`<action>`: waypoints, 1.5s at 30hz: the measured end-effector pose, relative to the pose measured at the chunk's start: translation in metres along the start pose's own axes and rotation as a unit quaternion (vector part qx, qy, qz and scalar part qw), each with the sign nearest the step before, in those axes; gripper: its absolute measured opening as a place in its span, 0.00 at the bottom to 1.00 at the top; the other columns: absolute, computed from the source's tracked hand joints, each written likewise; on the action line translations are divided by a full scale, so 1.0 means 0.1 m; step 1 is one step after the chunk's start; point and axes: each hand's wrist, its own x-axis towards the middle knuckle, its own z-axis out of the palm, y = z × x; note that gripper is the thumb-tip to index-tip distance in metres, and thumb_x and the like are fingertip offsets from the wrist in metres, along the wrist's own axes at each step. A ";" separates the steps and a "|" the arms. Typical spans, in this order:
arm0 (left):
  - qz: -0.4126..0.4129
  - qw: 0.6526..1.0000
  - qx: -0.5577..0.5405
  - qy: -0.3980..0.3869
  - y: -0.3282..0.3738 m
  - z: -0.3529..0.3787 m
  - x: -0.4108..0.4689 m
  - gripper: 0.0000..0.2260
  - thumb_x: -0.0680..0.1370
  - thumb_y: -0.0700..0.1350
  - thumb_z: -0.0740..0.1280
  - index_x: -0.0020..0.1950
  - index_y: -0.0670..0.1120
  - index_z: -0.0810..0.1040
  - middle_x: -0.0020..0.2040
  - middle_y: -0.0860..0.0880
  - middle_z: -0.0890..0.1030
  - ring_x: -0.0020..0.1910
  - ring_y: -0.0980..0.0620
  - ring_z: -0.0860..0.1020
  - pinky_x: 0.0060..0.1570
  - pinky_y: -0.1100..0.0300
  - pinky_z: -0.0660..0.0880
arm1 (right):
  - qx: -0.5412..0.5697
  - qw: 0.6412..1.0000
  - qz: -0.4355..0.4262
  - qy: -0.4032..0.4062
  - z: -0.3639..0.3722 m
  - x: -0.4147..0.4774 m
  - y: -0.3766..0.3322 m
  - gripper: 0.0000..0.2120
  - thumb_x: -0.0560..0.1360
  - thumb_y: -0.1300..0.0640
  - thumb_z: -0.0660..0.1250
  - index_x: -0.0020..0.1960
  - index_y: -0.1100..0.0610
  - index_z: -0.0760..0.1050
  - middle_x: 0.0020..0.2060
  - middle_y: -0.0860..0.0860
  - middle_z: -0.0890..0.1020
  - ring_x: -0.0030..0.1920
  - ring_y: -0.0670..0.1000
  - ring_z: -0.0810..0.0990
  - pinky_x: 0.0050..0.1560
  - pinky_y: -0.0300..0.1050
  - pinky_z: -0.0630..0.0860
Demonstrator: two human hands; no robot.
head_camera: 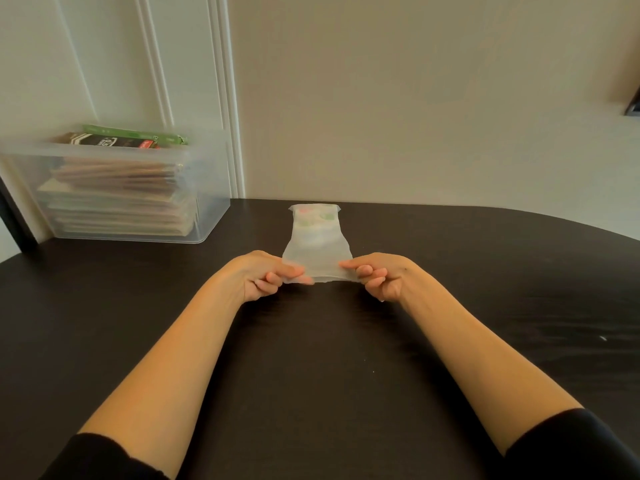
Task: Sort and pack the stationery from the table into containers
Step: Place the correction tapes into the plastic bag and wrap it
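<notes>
Head view: one pouch (317, 244) lies at the middle of the dark table (311, 358), lengthwise from near to far. It is frosted, see-through plastic, soft and a little crumpled. It is narrower at the far end, where a sealed edge shows, and flares wider toward the near end. Faint pink and green shapes show through its far half; what they are is too blurred to tell. Its far end rests close to the table's far edge, by the wall (415, 98). Its near edge is lifted slightly off the table.

Two hands hold that near edge. The left hand (266, 275) pinches the near left corner between thumb and curled fingers. The right hand (377, 277) pinches the near right corner the same way, so the edge is stretched between them. Both forearms are bare, and two black sleeves (104, 459) show at the near edge of the picture.

One clear plastic bin (211, 202) stands at the far left of the table, well apart from the pouch. Inside it is a stack of flat packets (114, 199), brown above and paler below; their number cannot be counted through the wall. On top of the stack lie one dark pack (100, 139) and one green pack (138, 134), both rising just above the rim.
</notes>
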 end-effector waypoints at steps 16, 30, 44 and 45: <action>0.092 0.979 -0.154 0.093 -0.02 0.11 0.04 0.07 0.74 0.40 0.69 0.49 0.40 0.76 0.43 0.42 0.77 0.40 0.49 0.79 0.40 0.61 0.80 | 0.039 0.967 -0.227 0.109 0.08 0.09 0.15 0.10 0.76 0.58 0.65 0.52 0.65 0.75 0.40 0.57 0.80 0.39 0.51 0.82 0.40 0.39 0.80; 0.064 0.992 -0.070 0.082 0.02 0.02 0.06 0.13 0.72 0.25 0.65 0.56 0.33 0.75 0.55 0.39 0.77 0.49 0.44 0.80 0.39 0.60 0.79 | -0.037 0.988 -0.124 0.081 -0.04 0.07 0.04 0.12 0.72 0.73 0.65 0.55 0.68 0.75 0.44 0.60 0.80 0.38 0.51 0.82 0.32 0.35 0.79; 0.034 0.999 -0.029 0.026 0.05 -0.04 0.01 0.05 0.76 0.31 0.63 0.49 0.39 0.76 0.44 0.39 0.79 0.33 0.49 0.83 0.32 0.60 0.81 | 0.061 0.987 -0.144 0.027 -0.07 0.05 0.04 0.06 0.75 0.69 0.59 0.49 0.68 0.74 0.44 0.64 0.81 0.33 0.52 0.84 0.30 0.35 0.79; 0.034 0.998 -0.049 0.017 0.06 -0.04 0.00 0.06 0.76 0.31 0.63 0.51 0.37 0.75 0.43 0.39 0.80 0.32 0.49 0.83 0.32 0.60 0.81 | 0.082 0.984 -0.154 0.023 -0.05 0.05 0.05 0.06 0.75 0.68 0.59 0.50 0.68 0.72 0.45 0.65 0.80 0.34 0.54 0.84 0.32 0.37 0.80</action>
